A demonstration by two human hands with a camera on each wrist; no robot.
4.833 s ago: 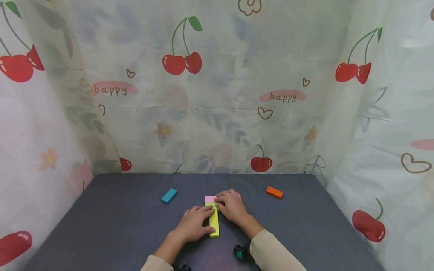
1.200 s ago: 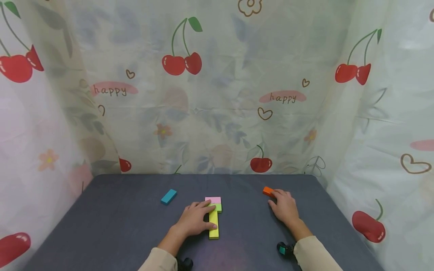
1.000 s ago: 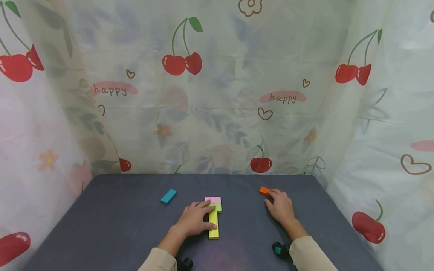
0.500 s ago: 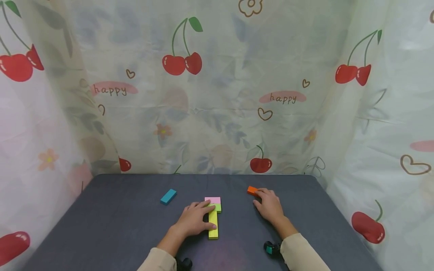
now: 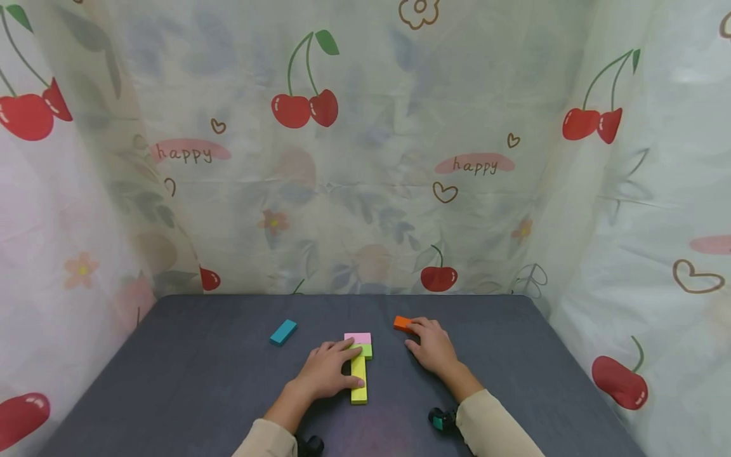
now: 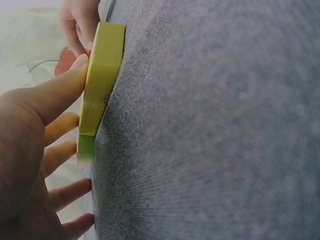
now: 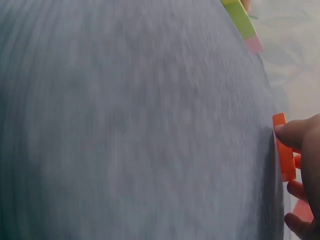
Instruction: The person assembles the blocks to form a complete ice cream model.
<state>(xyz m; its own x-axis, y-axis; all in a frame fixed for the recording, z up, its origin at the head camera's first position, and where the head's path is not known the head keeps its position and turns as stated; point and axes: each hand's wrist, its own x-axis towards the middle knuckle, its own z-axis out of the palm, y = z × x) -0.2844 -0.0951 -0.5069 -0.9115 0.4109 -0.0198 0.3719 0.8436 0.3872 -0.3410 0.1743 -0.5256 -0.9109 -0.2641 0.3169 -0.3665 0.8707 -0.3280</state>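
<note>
A pink block (image 5: 358, 337), a green block (image 5: 367, 351) and a long yellow block (image 5: 358, 374) lie touching in a T shape on the dark cloth. My left hand (image 5: 324, 371) rests over them, thumb on the yellow block and fingertips by the green and pink ones, fingers spread. To the right of the T, my right hand (image 5: 435, 348) holds an orange block (image 5: 401, 323) between thumb and fingers. In the right wrist view, the thumb sits on one side of the orange block (image 7: 285, 160), low at the cloth; whether it touches the cloth cannot be told.
A blue block (image 5: 283, 332) lies at the back left of the dark table (image 5: 200, 381). Behind the table hangs a patterned curtain (image 5: 365, 222) with cherries, which also runs along both sides.
My right hand has left the T of blocks, taken hold of the orange block at the right, and brought it left towards the pink block. My left hand has stayed nearly in place.
</note>
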